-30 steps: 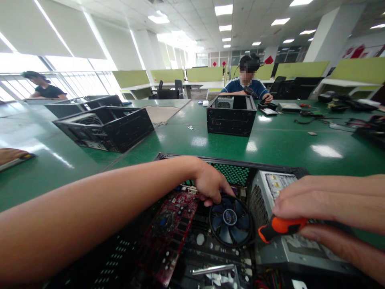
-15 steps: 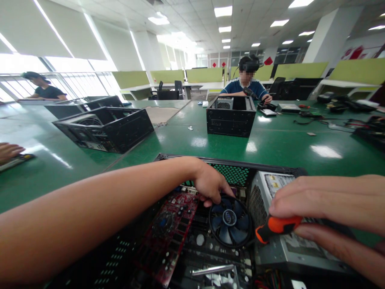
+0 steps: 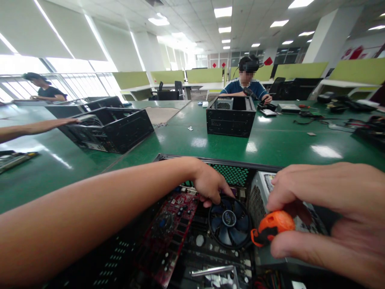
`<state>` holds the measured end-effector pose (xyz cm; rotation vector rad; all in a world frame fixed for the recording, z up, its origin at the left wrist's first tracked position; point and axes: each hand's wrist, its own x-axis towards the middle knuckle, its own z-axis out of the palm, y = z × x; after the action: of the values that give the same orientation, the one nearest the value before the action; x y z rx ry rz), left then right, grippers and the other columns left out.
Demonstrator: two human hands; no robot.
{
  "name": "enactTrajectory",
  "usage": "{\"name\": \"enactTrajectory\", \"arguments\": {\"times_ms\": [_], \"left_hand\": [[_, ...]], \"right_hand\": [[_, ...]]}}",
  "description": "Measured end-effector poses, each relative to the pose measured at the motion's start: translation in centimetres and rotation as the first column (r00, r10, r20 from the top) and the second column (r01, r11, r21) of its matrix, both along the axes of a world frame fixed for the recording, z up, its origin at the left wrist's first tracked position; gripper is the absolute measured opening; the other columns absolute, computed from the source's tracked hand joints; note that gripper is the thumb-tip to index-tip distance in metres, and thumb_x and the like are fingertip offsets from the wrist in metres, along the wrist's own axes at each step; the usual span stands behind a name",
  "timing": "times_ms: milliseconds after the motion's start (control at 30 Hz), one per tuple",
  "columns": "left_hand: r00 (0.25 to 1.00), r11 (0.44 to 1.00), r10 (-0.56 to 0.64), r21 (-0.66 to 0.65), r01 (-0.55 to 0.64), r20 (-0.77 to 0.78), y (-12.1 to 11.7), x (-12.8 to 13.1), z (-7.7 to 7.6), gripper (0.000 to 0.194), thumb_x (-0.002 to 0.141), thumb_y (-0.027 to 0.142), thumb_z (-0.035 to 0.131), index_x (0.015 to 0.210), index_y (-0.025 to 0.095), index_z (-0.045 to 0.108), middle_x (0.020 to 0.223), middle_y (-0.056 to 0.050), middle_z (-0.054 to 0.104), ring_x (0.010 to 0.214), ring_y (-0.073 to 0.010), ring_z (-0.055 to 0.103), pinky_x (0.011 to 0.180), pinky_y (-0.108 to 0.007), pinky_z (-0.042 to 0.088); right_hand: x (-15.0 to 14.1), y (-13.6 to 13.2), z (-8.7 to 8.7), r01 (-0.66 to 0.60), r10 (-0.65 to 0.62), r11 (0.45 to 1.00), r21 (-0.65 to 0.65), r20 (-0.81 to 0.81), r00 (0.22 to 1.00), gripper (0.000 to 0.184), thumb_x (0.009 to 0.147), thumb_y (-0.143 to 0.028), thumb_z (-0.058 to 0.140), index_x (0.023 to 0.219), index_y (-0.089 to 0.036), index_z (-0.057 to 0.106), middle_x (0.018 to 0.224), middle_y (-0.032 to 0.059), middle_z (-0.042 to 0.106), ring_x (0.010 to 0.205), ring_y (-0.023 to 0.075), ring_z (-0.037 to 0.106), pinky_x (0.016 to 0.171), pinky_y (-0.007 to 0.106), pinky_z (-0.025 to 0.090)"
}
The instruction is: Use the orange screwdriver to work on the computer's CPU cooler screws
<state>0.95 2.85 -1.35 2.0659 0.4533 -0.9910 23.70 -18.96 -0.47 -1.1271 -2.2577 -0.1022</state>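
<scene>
An open black computer case [image 3: 210, 159] lies in front of me with a red circuit card [image 3: 171, 233], a blue-bladed cooler fan [image 3: 229, 223] and a grey power supply [image 3: 260, 192] inside. My left hand [image 3: 210, 184] reaches into the case, fingers curled down at the fan's upper left rim; what they pinch is hidden. My right hand [image 3: 325, 216] is closed round an orange-and-black screwdriver handle [image 3: 272, 226], held over the power supply beside the fan.
The green table [image 3: 270, 140] carries two other open black cases [image 3: 105, 126] [image 3: 231, 115]. A person sits behind the far case. Another person's arm [image 3: 36, 127] stretches in from the left toward the left case. Cables and tools lie at the right.
My right hand has turned and lifted, so the screwdriver's orange butt end now faces me. An arm has reached in from the left over the table. My left hand stays put.
</scene>
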Motion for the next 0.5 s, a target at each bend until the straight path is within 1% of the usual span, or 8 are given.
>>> {"name": "enactTrajectory", "arguments": {"times_ms": [100, 200, 333, 400, 467, 500], "left_hand": [[1.0, 1.0, -0.001, 0.013, 0.001, -0.002, 0.0, 0.1, 0.0, 0.08, 0.089, 0.013, 0.074, 0.168, 0.025, 0.082, 0.073, 0.008, 0.075, 0.076, -0.0238, 0.072, 0.071, -0.031, 0.056], [1.0, 1.0, 0.0, 0.01, 0.0, -0.013, 0.0, 0.1, 0.0, 0.08, 0.089, 0.013, 0.075, 0.167, 0.025, 0.083, 0.074, 0.007, 0.075, 0.076, -0.0245, 0.072, 0.071, -0.032, 0.057], [1.0, 1.0, 0.003, 0.01, -0.003, -0.003, 0.0, 0.1, 0.0, 0.075, 0.089, 0.014, 0.076, 0.162, 0.025, 0.087, 0.073, 0.007, 0.075, 0.079, -0.0256, 0.072, 0.074, -0.033, 0.057], [1.0, 1.0, 0.003, 0.016, -0.003, 0.002, 0.0, 0.1, 0.0, 0.076, 0.089, 0.015, 0.076, 0.164, 0.025, 0.087, 0.073, 0.006, 0.075, 0.079, -0.0262, 0.072, 0.075, -0.034, 0.057], [1.0, 1.0, 0.0, 0.026, 0.0, 0.001, 0.1, 0.2, 0.1, 0.08, 0.089, 0.016, 0.077, 0.169, 0.023, 0.085, 0.072, 0.006, 0.075, 0.079, -0.0269, 0.072, 0.075, -0.034, 0.057], [1.0, 0.999, -0.002, 0.033, 0.002, -0.001, 0.1, 0.3, 0.2, 0.083, 0.089, 0.016, 0.077, 0.172, 0.023, 0.083, 0.072, 0.005, 0.076, 0.079, -0.0273, 0.072, 0.075, -0.034, 0.057]], "right_hand": [[-0.7, 0.3, 0.0, 0.0, 0.0, 1.0, -0.002, 0.005, 1.0, 0.038, 0.114, -0.064, 0.092, 0.148, -0.049, 0.099, 0.124, 0.0014, 0.103, 0.121, 0.0427, 0.1, 0.09, 0.05, 0.085], [-1.1, 0.3, 0.0, -0.001, 0.001, 1.0, -0.005, 0.01, 1.0, 0.038, 0.114, -0.065, 0.092, 0.148, -0.05, 0.099, 0.125, 0.0012, 0.103, 0.122, 0.0429, 0.1, 0.09, 0.05, 0.085], [-0.8, -0.1, 0.2, -0.006, 0.006, 1.0, -0.001, 0.012, 1.0, 0.04, 0.114, -0.065, 0.092, 0.15, -0.05, 0.099, 0.126, 0.0009, 0.103, 0.122, 0.0431, 0.1, 0.091, 0.051, 0.085], [-0.3, -0.4, 0.5, 0.001, -0.001, 1.0, 0.002, 0.009, 1.0, 0.041, 0.114, -0.064, 0.091, 0.152, -0.05, 0.098, 0.126, 0.0009, 0.103, 0.121, 0.0432, 0.1, 0.09, 0.051, 0.085], [0.1, -0.7, 0.8, 0.035, -0.035, 0.999, -0.002, -0.013, 0.999, 0.041, 0.118, -0.061, 0.085, 0.156, -0.05, 0.095, 0.128, 0.0005, 0.103, 0.118, 0.042, 0.1, 0.091, 0.052, 0.085], [0.3, -0.8, 1.0, 0.059, -0.059, 0.998, -0.009, -0.03, 0.998, 0.039, 0.121, -0.058, 0.08, 0.157, -0.05, 0.093, 0.13, -0.0007, 0.103, 0.115, 0.0397, 0.1, 0.092, 0.051, 0.084]]}}
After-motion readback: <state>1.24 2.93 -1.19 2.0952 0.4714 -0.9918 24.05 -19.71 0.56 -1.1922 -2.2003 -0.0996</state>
